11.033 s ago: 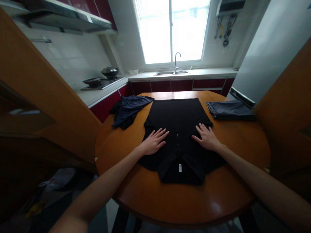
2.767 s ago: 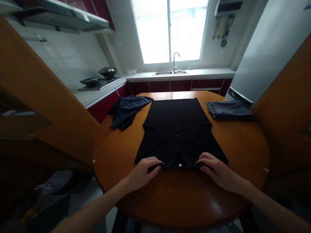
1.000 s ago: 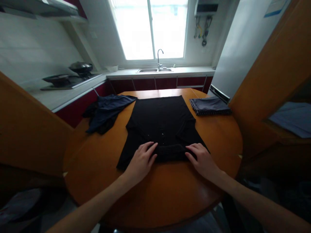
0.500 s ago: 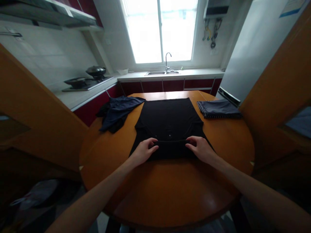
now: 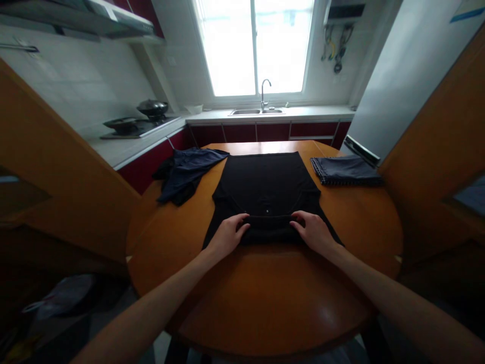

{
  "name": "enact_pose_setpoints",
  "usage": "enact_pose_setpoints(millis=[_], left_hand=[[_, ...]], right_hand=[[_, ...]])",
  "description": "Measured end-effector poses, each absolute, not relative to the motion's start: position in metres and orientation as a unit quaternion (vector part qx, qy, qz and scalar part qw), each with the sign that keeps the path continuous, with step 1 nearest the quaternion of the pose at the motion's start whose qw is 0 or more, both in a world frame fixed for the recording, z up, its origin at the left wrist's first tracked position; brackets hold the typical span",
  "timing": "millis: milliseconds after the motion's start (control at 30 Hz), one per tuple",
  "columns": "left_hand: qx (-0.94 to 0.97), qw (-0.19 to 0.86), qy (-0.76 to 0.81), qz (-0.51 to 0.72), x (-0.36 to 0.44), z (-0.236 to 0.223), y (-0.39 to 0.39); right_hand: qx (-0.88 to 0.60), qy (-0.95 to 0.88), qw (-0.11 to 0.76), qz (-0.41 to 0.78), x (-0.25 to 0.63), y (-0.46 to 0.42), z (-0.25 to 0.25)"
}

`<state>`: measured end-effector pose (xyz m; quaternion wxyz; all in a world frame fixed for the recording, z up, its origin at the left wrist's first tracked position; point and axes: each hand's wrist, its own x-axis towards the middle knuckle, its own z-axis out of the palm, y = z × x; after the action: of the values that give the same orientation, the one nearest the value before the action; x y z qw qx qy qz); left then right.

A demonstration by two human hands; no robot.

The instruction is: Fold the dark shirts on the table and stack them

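A black collared shirt (image 5: 265, 182) lies spread on the round wooden table (image 5: 265, 298), its hem toward the window. The collar end is turned over into a flat fold on the near side. My left hand (image 5: 229, 233) pinches the left end of that folded edge between thumb and fingers. At the right end, my right hand (image 5: 312, 230) grips the same edge in a like pinch. Small buttons show just beyond the fold. The collar itself is hidden within the fold.
Crumpled dark blue and black clothing (image 5: 189, 169) lies at the table's far left. Folded grey-blue jeans (image 5: 346, 170) sit at the far right. Behind are a sink (image 5: 257, 111), a stove with pans (image 5: 132, 125) and a fridge (image 5: 413, 65).
Earlier my hands lay flat on the open shirt. Since then they have taken its collar end and folded it over, away from me; the folded edge has moved slightly farther toward the window.
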<state>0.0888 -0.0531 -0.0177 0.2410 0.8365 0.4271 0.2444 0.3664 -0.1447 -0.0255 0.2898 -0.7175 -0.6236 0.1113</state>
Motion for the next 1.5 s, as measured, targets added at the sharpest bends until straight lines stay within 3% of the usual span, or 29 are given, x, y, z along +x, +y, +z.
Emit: enact_pose_setpoints(millis=[367,533,700,833,967,1233,1500], left_hand=[[0.859,0.185,0.405,0.252,0.09,-0.034,-0.046],[0.872,0.073,0.417,0.247,0.092,-0.019,-0.053],[0.935,0.023,0.288,0.204,0.11,0.0,-0.09],[0.965,0.029,0.234,0.111,0.125,-0.013,-0.111],[0.963,0.041,0.249,0.097,0.126,-0.026,-0.114],[0.963,0.048,0.248,0.093,0.123,-0.028,-0.112],[0.964,0.064,0.237,0.1,0.12,-0.024,-0.109]], right_hand=[[-0.714,-0.643,0.271,0.051,0.362,-0.144,-0.025],[-0.701,-0.671,0.242,0.021,0.361,-0.143,-0.027],[-0.695,-0.681,0.23,-0.004,0.364,-0.144,-0.029],[-0.682,-0.689,0.24,-0.051,0.36,-0.151,-0.023],[-0.605,-0.749,0.264,-0.059,0.341,-0.169,-0.02],[-0.547,-0.813,0.198,0.006,0.323,-0.19,-0.053],[-0.587,-0.795,0.151,0.017,0.351,-0.208,-0.044]])
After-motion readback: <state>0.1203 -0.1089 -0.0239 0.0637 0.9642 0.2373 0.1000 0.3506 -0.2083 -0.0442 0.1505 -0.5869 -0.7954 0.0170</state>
